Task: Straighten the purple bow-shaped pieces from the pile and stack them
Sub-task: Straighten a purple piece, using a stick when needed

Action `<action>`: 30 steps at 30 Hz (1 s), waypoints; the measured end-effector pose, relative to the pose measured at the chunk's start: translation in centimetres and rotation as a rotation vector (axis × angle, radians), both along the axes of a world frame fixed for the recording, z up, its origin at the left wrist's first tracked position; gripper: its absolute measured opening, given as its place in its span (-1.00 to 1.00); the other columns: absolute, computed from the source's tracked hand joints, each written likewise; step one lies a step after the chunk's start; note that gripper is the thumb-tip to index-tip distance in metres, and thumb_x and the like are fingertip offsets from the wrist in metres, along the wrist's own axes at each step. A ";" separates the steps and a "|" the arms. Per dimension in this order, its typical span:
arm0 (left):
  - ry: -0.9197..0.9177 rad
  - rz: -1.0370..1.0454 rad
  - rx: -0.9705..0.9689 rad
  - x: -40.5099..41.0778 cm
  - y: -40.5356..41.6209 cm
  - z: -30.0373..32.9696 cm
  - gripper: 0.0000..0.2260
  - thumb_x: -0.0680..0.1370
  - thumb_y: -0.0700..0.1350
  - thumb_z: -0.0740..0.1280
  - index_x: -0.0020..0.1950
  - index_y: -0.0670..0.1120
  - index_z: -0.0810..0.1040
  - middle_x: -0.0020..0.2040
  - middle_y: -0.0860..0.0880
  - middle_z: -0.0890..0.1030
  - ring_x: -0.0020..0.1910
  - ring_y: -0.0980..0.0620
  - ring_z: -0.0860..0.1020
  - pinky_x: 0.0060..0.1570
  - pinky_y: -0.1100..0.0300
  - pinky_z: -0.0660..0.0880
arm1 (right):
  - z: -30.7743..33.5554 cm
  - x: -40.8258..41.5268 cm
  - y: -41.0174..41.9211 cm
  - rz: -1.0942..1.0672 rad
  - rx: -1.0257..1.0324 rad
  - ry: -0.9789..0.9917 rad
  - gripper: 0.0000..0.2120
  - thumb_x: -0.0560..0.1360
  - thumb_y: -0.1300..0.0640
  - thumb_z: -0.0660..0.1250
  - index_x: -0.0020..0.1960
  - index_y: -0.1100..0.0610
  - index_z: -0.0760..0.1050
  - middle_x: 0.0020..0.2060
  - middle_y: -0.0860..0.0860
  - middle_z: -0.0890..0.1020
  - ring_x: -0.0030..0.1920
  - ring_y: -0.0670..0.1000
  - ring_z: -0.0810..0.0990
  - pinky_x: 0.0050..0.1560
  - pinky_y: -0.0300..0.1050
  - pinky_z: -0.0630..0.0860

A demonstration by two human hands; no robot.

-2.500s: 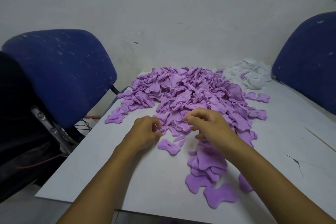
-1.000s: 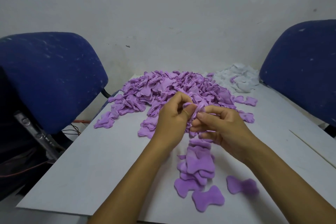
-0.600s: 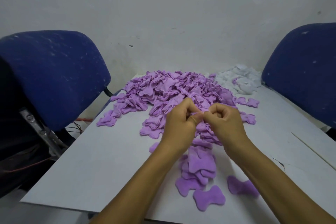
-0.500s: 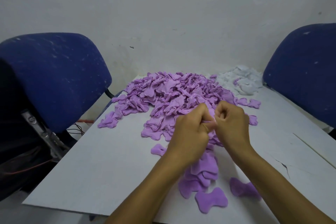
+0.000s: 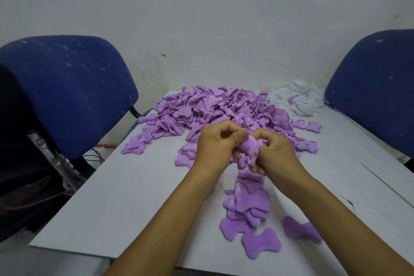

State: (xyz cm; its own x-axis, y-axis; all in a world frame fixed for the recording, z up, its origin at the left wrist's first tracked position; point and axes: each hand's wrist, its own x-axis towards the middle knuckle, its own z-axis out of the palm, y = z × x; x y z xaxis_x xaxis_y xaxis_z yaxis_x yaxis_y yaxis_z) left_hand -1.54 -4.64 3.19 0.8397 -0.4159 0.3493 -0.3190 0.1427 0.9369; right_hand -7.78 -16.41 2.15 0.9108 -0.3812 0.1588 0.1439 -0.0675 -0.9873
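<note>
Head view: both hands, left hand (image 5: 216, 143) and right hand (image 5: 274, 152), fingers clamped on one bow piece (image 5: 249, 149) above small stack (image 5: 248, 204), with big pile (image 5: 215, 110) behind stack left unsorted.

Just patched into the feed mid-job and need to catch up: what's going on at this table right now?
A person is working with both hands at a white table. The left hand and right hand together grip one soft purple bow-shaped fabric piece, held up between them. Behind it lies a big loose pile of purple pieces. Nearer the person sits a small stack of flattened purple pieces, with two single ones beside it. A heap of white scraps lies at the far right.
</note>
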 end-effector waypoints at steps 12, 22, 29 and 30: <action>0.142 0.094 0.073 0.8 0.2 0.2 -0.96 0.53 -0.18 0.40 -0.09 -0.11 0.57 -0.44 -0.01 0.52 -0.52 0.02 0.42 -0.47 0.18 0.39 | -0.1 -0.4 -1.4 -0.155 -0.986 -0.486 -0.70 0.37 0.35 0.53 0.06 0.10 0.65 -0.16 -0.04 0.55 -0.22 -0.11 0.52 -0.30 -0.16 0.58; 0.692 0.113 -0.231 1.2 0.2 0.4 -0.85 0.50 -0.42 0.34 -0.17 -0.18 0.54 -0.40 -0.11 0.48 -0.65 0.14 0.25 -0.64 0.42 0.20 | 1.7 -0.8 0.4 0.446 -0.175 0.111 -0.62 0.47 -0.11 0.34 -0.42 0.09 0.50 -0.48 0.09 0.30 -0.50 0.01 0.33 -0.49 -0.23 0.30; 0.531 -0.247 -0.227 2.1 0.8 0.7 -0.76 0.54 0.06 0.30 0.01 -0.10 0.61 -0.33 -0.04 0.51 -0.45 0.10 0.42 -0.48 0.30 0.39 | 1.7 -1.3 -1.4 0.737 0.508 0.102 -0.75 0.25 0.03 0.58 -0.17 0.12 0.63 -0.40 -0.03 0.40 -0.38 -0.06 0.42 -0.47 -0.29 0.28; 0.467 -0.334 -0.184 1.9 0.9 0.8 -0.63 0.50 0.17 0.25 0.05 -0.08 0.63 -0.26 -0.02 0.57 -0.33 0.06 0.52 -0.33 0.20 0.50 | 1.6 -1.3 -1.5 0.734 0.561 0.099 -0.73 0.25 0.06 0.59 -0.10 0.12 0.66 -0.40 -0.04 0.41 -0.38 -0.07 0.41 -0.48 -0.29 0.31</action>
